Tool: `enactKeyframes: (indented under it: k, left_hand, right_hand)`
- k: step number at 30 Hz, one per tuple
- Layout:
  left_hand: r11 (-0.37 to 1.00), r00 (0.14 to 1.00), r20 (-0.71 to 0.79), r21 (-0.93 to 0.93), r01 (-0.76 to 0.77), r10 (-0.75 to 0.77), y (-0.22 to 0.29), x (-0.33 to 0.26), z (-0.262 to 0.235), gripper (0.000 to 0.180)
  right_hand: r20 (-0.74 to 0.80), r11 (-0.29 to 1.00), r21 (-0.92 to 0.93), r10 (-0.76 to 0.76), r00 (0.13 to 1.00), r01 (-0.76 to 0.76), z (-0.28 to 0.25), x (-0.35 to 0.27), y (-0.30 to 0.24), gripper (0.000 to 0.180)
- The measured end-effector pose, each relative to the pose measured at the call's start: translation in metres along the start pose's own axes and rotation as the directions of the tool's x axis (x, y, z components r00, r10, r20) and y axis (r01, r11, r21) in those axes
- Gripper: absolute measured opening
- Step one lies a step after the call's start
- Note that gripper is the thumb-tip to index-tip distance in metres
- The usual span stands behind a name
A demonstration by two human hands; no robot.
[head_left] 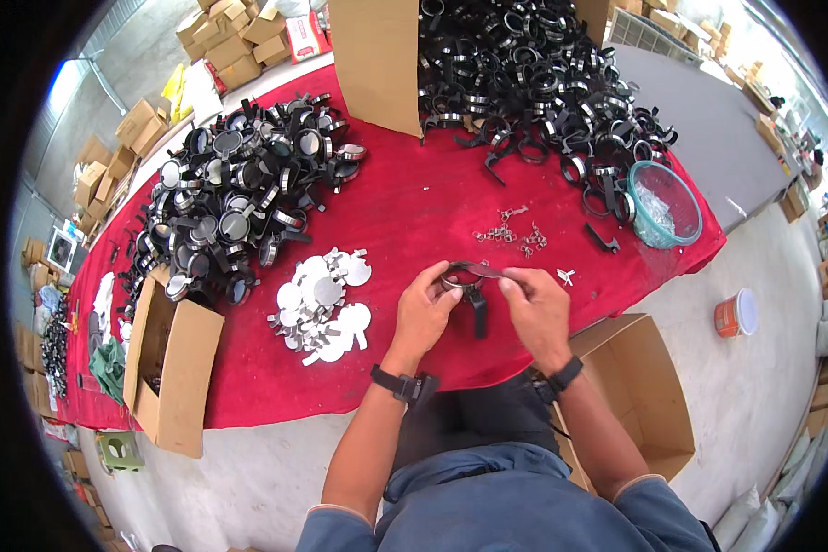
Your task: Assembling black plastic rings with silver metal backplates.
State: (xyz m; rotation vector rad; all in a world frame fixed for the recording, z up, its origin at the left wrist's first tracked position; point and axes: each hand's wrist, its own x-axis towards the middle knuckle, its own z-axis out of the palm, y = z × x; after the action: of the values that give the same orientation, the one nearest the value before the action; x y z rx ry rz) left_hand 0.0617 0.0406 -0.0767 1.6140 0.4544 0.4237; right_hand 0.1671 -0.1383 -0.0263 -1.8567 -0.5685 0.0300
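Note:
Between my two hands, above the near edge of the red cloth, is a black ring-shaped part (pixel 460 276) with a black tab hanging down. My left hand (pixel 421 311) is closed on its left side. With thumb and fingers pinched, my right hand (pixel 539 311) grips its right side, where a thin dark flat piece shows; I cannot tell whether that piece is joined to the ring. Silver-white discs with tabs (pixel 325 292) lie piled left of my left hand. Beyond my hands are small metal clips (pixel 499 234). Little white pieces (pixel 566 275) lie beside my right hand.
Black rings (pixel 543 74) spill from a cardboard box (pixel 377 69) at the far side. More rings with discs (pixel 235 189) are heaped at left, behind an open carton (pixel 189 396). A clear bowl (pixel 651 227) stands at right; a larger box (pixel 653 368) sits below the table edge.

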Motion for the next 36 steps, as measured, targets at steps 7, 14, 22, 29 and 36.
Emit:
enactKeyframes:
  k: [7, 14, 22, 29, 36]
  left_hand:
    - [0.98, 0.98, -0.197, -0.197, -0.031, -0.009, 0.003, -0.017, 0.028, 0.06]
    - [0.988, 0.979, -0.202, -0.15, -0.044, 0.013, 0.004, -0.018, 0.029, 0.052]
    - [0.925, 0.918, -0.28, 0.335, -0.18, 0.28, -0.002, -0.026, 0.017, 0.037]
    - [0.924, 0.918, -0.238, 0.295, -0.244, 0.318, 0.004, -0.025, 0.032, 0.043]
    - [0.946, 0.926, -0.252, 0.234, -0.225, 0.282, 0.003, -0.032, 0.026, 0.045]
  right_hand:
    - [0.072, 0.982, -0.095, -0.158, 0.985, 0.165, 0.033, -0.002, -0.003, 0.016]
    - [0.058, 0.947, -0.187, -0.256, 0.965, 0.263, 0.031, -0.004, 0.002, 0.014]
    - [0.161, 0.895, -0.272, -0.32, 0.934, 0.353, 0.036, -0.006, -0.001, 0.016]
    - [0.08, 0.946, -0.154, -0.275, 0.958, 0.285, 0.025, -0.006, 0.008, 0.014]
    - [0.186, 0.907, -0.221, -0.32, 0.929, 0.357, 0.028, -0.003, 0.009, 0.014]
